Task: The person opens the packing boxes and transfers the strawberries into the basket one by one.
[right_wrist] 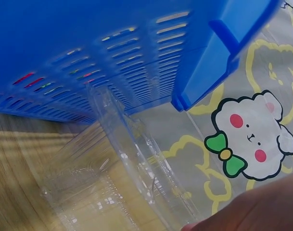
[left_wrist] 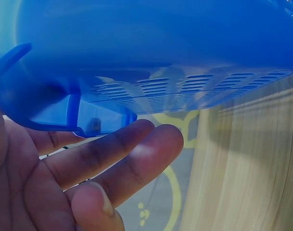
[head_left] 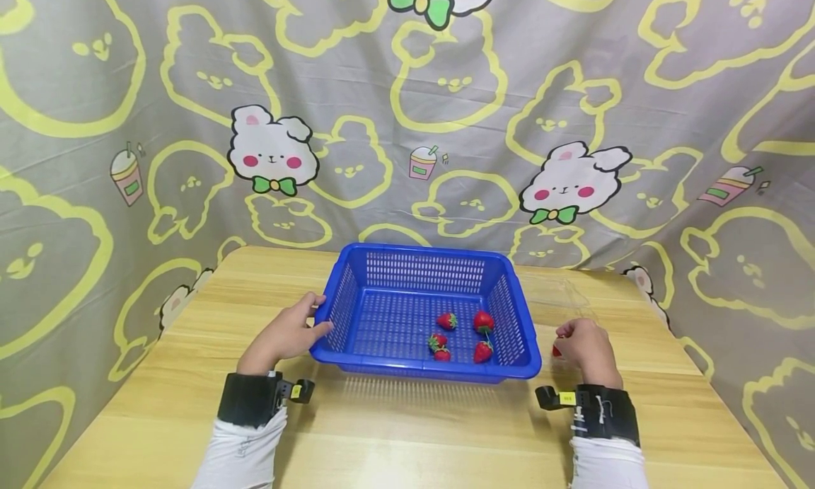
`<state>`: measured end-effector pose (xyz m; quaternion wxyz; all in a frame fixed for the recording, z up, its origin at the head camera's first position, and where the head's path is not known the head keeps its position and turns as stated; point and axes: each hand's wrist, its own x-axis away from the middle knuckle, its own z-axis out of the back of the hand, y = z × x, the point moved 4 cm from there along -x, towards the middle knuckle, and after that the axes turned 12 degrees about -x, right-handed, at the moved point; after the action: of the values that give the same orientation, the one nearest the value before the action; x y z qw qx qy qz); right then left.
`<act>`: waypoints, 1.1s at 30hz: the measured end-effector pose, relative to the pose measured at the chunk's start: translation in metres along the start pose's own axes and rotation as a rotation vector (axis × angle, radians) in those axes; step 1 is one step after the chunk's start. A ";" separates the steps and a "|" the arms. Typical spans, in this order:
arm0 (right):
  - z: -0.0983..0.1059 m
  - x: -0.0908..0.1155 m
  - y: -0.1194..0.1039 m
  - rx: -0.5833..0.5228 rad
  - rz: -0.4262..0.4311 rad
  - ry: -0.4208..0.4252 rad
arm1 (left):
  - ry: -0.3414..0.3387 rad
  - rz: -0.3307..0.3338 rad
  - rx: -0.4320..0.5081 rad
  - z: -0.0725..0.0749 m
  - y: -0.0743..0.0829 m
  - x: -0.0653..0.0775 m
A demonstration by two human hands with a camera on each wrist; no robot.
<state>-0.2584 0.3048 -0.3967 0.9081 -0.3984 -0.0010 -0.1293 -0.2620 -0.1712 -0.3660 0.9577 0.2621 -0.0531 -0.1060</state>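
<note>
A blue plastic basket (head_left: pixel 420 367) with slotted walls stands on the table. Several red strawberries (head_left: pixel 448 321) with green leaves lie in its right half. My left hand (head_left: pixel 294 328) is at the basket's left rim, thumb and fingers extended; the left wrist view shows its fingers (left_wrist: pixel 151 151) loosely straight below the rim. To the right of the basket, my right hand (head_left: pixel 587 347) pinches a strawberry (head_left: pixel 557 349), mostly hidden by the fingers. A clear plastic box (right_wrist: pixel 132 163) stands beside the basket near that hand; only part of the hand shows in the right wrist view.
The wooden table (head_left: pixel 395 432) extends around the basket. A grey curtain (head_left: pixel 356 71) with yellow and white cartoon animals hangs behind the table and along both sides. Each wrist carries a black strap (head_left: pixel 608 412) with a small camera.
</note>
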 end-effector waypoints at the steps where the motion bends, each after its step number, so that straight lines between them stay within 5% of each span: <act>1: 0.000 0.000 0.000 -0.002 -0.002 0.000 | -0.001 0.001 0.001 0.000 0.000 0.000; 33: 0.002 -0.003 0.002 -0.008 0.021 0.008 | 0.000 0.002 -0.004 0.000 0.001 0.000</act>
<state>-0.2611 0.3085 -0.3967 0.9078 -0.4015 0.0075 -0.1211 -0.2621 -0.1699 -0.3655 0.9583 0.2602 -0.0533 -0.1053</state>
